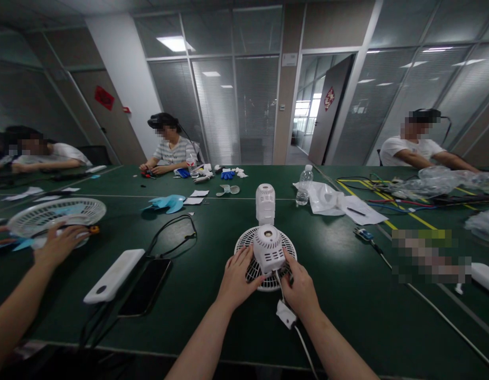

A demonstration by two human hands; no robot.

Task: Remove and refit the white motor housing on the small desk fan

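Note:
A small white fan (pixel 267 244) lies on the green table (pixel 339 295) in front of me, grille down, with its motor housing facing up and its stand pointing away. My left hand (pixel 237 278) grips the left side of the grille and housing. My right hand (pixel 301 287) holds the right rim, fingers curled round it. A white cable with a small switch box (pixel 286 314) runs from the fan past my right wrist toward me.
A white power bank (pixel 114 275) and a black phone (pixel 146 286) lie to my left. A co-worker's hand (pixel 58 244) rests on another fan grille (pixel 56 215). A blue fan blade (pixel 167 202), a water bottle (pixel 304 186), papers, a screwdriver (pixel 367 237) and cables lie further off. Other people sit round the table.

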